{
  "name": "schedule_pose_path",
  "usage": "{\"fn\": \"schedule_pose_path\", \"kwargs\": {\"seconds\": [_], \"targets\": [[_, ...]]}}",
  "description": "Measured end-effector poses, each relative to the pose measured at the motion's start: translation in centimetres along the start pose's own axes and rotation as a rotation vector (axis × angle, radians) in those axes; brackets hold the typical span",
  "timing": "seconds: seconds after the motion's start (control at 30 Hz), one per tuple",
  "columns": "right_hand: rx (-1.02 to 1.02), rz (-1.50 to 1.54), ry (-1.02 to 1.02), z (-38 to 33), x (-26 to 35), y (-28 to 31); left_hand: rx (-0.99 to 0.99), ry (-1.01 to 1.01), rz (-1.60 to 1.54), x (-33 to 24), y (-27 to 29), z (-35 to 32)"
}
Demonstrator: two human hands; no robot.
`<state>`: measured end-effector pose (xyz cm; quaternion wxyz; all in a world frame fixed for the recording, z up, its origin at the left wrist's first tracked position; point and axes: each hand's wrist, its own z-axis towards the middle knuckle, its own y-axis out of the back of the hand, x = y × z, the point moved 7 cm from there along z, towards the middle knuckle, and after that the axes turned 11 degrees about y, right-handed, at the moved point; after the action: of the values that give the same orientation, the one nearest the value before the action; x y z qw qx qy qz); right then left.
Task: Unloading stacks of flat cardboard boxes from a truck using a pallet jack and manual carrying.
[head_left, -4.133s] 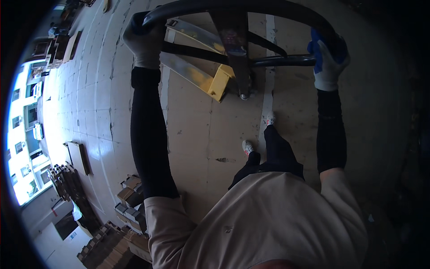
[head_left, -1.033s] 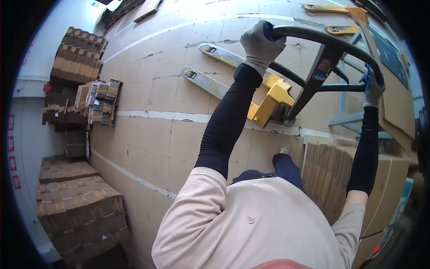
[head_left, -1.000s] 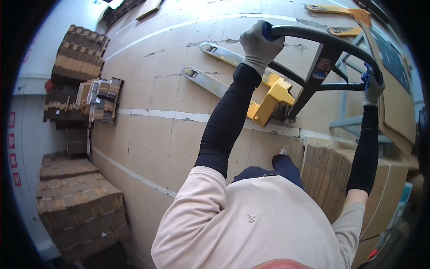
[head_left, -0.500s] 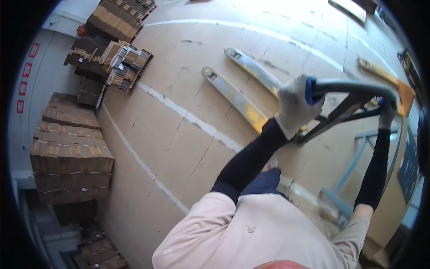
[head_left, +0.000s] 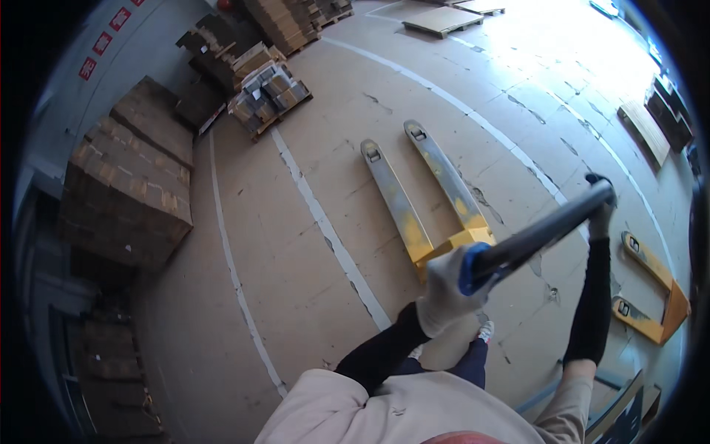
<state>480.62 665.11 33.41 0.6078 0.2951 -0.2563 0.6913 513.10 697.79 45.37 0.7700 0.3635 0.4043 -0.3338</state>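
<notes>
A dark grey handle bar (head_left: 546,224) runs up and to the right across the space in front of me. My left hand (head_left: 446,290), in a whitish glove with blue on it, is closed around the bar's near left end. At the far right end my right hand (head_left: 602,219) is wrapped round the bar, its fingers partly hidden. Below the handle stands a yellow pallet jack (head_left: 466,239). Its two worn forks, the left fork (head_left: 399,207) and the right fork (head_left: 448,177), point away from me over the floor and carry nothing.
Brown cardboard stacks (head_left: 133,185) line the left wall. A pallet of wrapped bundles (head_left: 270,98) stands at the back left. At the right lies another yellow-orange pallet jack (head_left: 658,292). Far off are a low pallet (head_left: 442,21) and a leaning board (head_left: 643,133). White lines mark the floor.
My view has turned to the right. The handle has swung lower, with both hands still on it, and the forks now point more straight ahead. The second pallet jack shows more fully.
</notes>
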Motion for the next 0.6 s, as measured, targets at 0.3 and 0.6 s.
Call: {"fn": "schedule_pose_path", "kwargs": {"seconds": [0.3, 0.6], "targets": [[0.132, 0.356, -0.169, 8.8, -4.9, -20.5, -0.499, 0.187, 0.206, 8.0, 7.1, 7.4], [0.166, 0.404, -0.170, 16.7, -10.1, -33.0, -0.584, 0.190, 0.243, 13.3, 13.3, 19.4]]}}
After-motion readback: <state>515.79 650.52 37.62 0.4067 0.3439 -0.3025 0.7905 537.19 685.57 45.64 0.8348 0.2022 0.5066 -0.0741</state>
